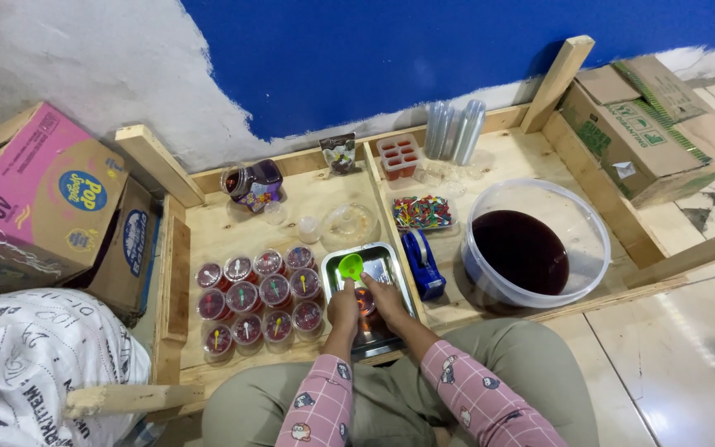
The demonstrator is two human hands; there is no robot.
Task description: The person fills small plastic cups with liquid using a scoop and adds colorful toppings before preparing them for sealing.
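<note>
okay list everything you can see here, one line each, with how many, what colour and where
filled cups: eleven, clear with dark red filling, left of the tray
tray: one, silver, front centre
funnel: one, green, on the tray
tub: one large, clear with dark red liquid, right
tape dispenser: one, blue, between tray and tub
small spoons: a boxful, mixed colours, behind the dispenser
mould: one, red filling, at the back
empty cups: stacks, clear, back, lying down
jar: one, purple, back left
cardboard boxes: pink and brown left, brown right
sack: one, white, front left
left hand: on the tray
right hand: on the tray beside it
</note>
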